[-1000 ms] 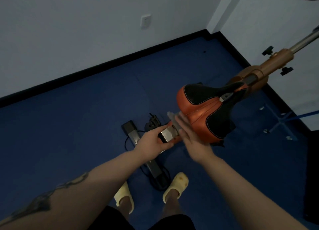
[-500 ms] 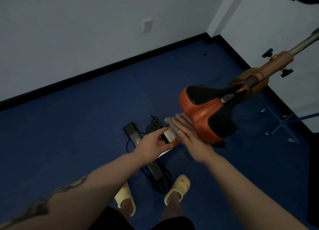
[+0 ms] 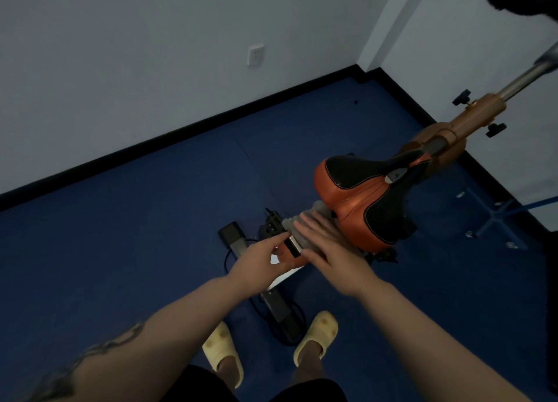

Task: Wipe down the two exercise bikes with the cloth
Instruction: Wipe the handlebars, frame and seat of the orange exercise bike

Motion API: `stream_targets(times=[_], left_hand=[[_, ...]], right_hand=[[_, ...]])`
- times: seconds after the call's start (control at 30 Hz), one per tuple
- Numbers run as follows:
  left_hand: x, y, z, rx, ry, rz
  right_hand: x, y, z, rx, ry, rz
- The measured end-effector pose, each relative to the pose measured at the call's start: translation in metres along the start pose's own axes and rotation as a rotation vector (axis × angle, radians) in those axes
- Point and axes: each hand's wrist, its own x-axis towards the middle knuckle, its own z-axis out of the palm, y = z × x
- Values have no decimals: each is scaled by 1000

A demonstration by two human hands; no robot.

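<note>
Fingers of your left hand (image 3: 265,258) are curled in a pinch on the small grey-and-black block (image 3: 292,245) at the rear end of the bike's frame, thumb on top. That grip matches the frame a second ago; the left hand has not shifted relative to the block.

Just right of that pinch, your right hand (image 3: 327,244) lies flat, fingers (image 3: 308,225) straight and together, pressing the cloth (image 3: 305,220) down. They hold nothing; they only press. The pale cloth shows as a fringe beyond the fingertips and under the palm, touching the rear underside of the saddle (image 3: 359,196).

Change noted: a second ago the right hand was raised on edge beside the saddle, with the cloth showing as a small peak above the fingertips. Now the palm is down and the cloth is spread flat beneath it. Judgement: you have gone from positioning to an actual wiping pass on the frame behind the seat post.

Further right of both hands, the orange and black saddle top looks untouched at present, and the orange post with its black knobs (image 3: 495,129) runs up towards the handlebar stem (image 3: 525,77).

Task status, as a judgement: only one exercise bike (image 3: 434,142) is in view, and most of it is still to be wiped. The second bike cannot be seen, so the task is early.
</note>
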Motion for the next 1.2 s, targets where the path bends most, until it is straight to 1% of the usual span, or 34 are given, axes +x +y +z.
stream_targets(times=[0.07,0.2,0.33,0.4,0.5,0.57,0.63,0.73,0.8,0.87,0.9,0.97,1.03,1.13,1.2], left_hand=[[-1,1,-3,22,-15,-19],[-4,7,-13,58,-50,-18],[-8,15,-29,59,-61,18],[-11,18,-42,68,-20,17],[-13,20,-65,131,94,33],[-12,29,-75,151,149,63],[-3,46,-79,146,170,117],[14,81,-71,100,160,238],[26,108,-58,69,150,345],[35,132,-43,27,132,427],[38,140,-35,3,115,449],[44,149,-20,8,78,465],[50,147,-10,69,49,464],[62,143,-6,156,18,511],[70,141,-7,237,29,507]], right_hand=[[-3,1,-3,33,-10,55],[-3,-8,-5,6,-30,82],[-6,-28,-17,190,-33,169],[-14,-50,-18,368,44,196],[-25,-84,-24,644,243,239],[-32,-104,-37,743,357,223],[-39,-118,-57,778,444,187],[-50,-123,-86,715,612,200],[-56,-116,-100,553,733,251],[-57,-103,-103,371,776,347],[-56,-96,-99,324,755,407],[-53,-83,-82,282,650,503],[-48,-73,-63,244,583,517],[-36,-56,-70,221,600,493],[-26,-47,-83,231,613,528]])
